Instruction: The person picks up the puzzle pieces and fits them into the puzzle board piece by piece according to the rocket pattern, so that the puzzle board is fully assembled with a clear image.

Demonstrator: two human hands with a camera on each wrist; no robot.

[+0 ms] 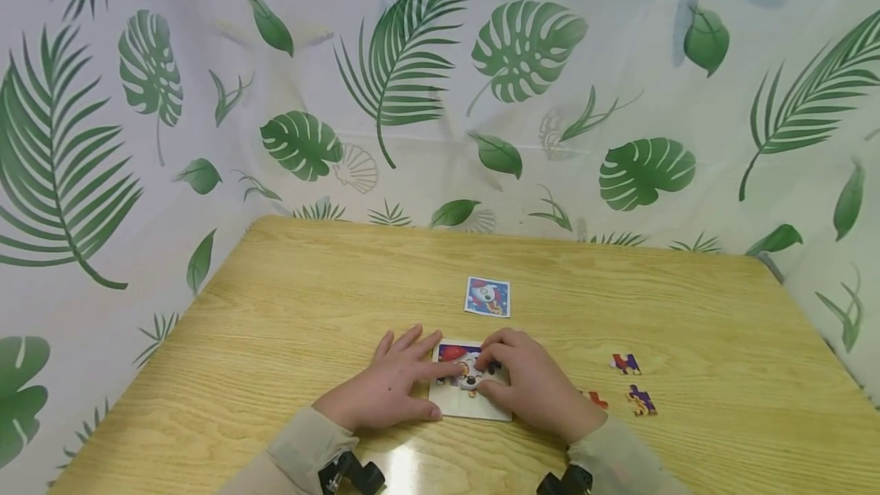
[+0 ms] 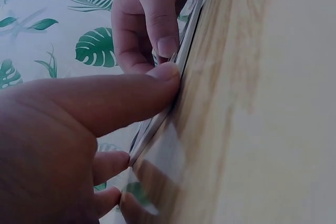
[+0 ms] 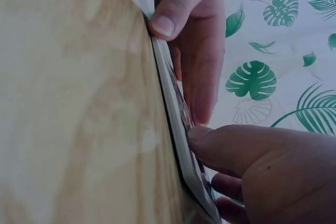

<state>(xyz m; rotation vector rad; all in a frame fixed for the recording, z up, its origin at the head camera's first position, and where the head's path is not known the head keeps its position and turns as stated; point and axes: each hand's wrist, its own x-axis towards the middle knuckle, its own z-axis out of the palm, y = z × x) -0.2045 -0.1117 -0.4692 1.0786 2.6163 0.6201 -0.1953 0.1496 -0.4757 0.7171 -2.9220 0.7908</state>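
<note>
A small square jigsaw board (image 1: 462, 405) lies on the table between both hands, its upper part filled with printed pieces and its lower part bare cream. My left hand (image 1: 390, 388) is spread flat, the index finger reaching over the picture and the thumb at the board's left edge. From the right, my right hand (image 1: 539, 384) bends its thumb and fingers around a white puzzle piece (image 1: 470, 379) with a dark spot, low over the board. In the left wrist view, the board's edge (image 2: 184, 51) shows thin and side-on beside both hands.
Beyond the board lies a square picture card (image 1: 487, 297) with a white figure on blue. To the right are loose puzzle pieces (image 1: 642, 400), one of them red (image 1: 596, 400) and partly hidden by my right wrist. A leaf-print curtain (image 1: 426, 136) stands behind the wooden table (image 1: 309, 289).
</note>
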